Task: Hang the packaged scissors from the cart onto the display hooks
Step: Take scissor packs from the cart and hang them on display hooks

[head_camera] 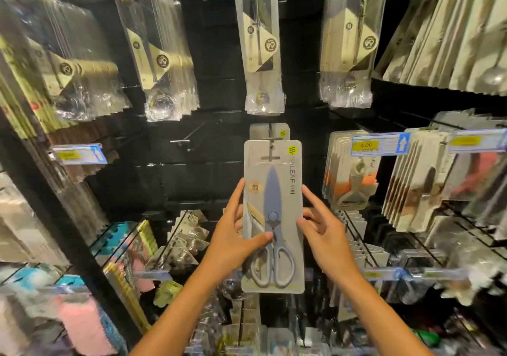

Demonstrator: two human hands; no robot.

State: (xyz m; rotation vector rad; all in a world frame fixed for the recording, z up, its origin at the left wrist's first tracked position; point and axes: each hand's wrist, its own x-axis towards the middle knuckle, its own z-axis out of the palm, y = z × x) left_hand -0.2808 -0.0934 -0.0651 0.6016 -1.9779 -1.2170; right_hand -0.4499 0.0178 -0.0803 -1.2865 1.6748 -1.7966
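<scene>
My left hand (233,235) and right hand (326,232) clamp the scissors pack (273,218) mid-frame, its slot at the hook (270,138); one pack (270,131) hangs behind already.

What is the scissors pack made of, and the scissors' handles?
The scissors pack looks like matte grey cardboard with a clear plastic blister over the scissors: flat printed card, shiny glints over the tool. The scissors' handles look like smooth blue-grey plastic with lighter grey inner loops, possibly rubbery. The blades are hidden under a blue cover.
</scene>
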